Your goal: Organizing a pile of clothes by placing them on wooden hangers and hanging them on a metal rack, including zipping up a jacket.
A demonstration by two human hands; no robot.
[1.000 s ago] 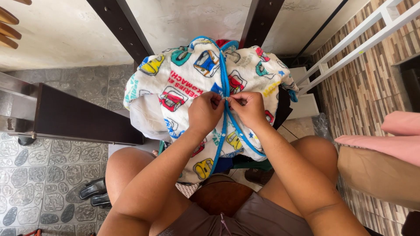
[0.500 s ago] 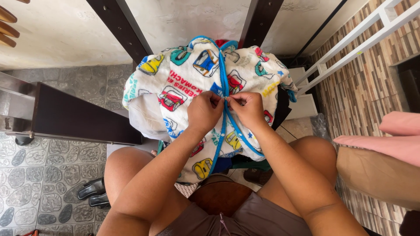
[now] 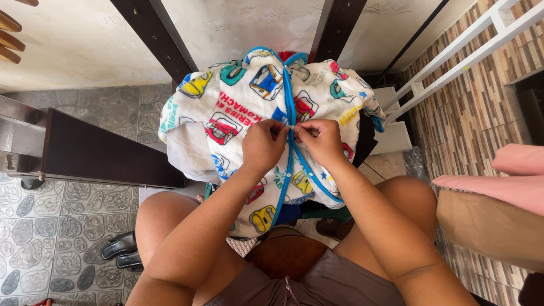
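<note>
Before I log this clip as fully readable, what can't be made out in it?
Head view only:
- Fastener at the blue trim: covered by the fingertips of the left hand and right hand.
- What the printed fleece garment is draped over: hidden beneath it.
- Dark sandals: partly behind the left thigh.
- Pink fabric: cut off by the right edge.

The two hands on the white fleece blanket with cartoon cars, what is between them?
In the head view, the left hand and right hand pinch the white car-print fleece blanket; its blue trim runs between them.
</note>
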